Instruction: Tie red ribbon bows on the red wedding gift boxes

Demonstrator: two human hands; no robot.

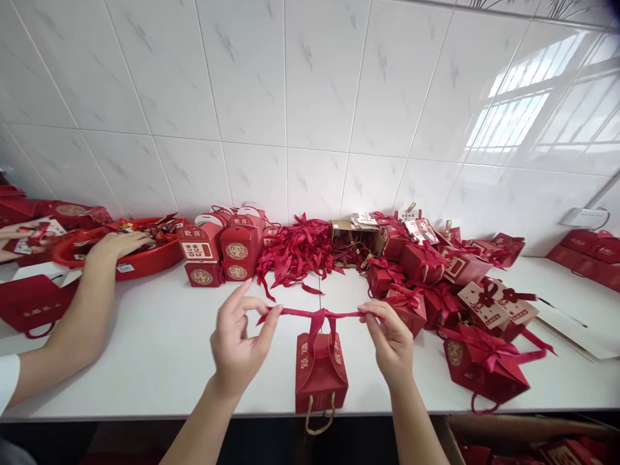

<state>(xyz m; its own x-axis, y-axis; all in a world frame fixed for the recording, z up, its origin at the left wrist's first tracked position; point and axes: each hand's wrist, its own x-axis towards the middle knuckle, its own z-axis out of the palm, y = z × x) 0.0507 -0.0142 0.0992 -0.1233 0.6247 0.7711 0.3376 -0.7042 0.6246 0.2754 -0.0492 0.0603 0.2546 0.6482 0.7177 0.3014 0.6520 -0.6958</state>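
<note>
A small red gift box [320,378] stands near the white table's front edge, its rope handle hanging over the edge. A red ribbon [317,314] is knotted over its top and stretched out level to both sides. My left hand [239,342] pinches the ribbon's left end between thumb and forefinger. My right hand [390,339] pinches the right end. Both hands hover just above the table, one on each side of the box.
Another person's arm [80,316] reaches from the left into a red tray [145,261] of sweets. Red boxes [220,252] and a heap of loose ribbons [295,252] lie by the tiled wall. Several tied boxes [465,310] crowd the right.
</note>
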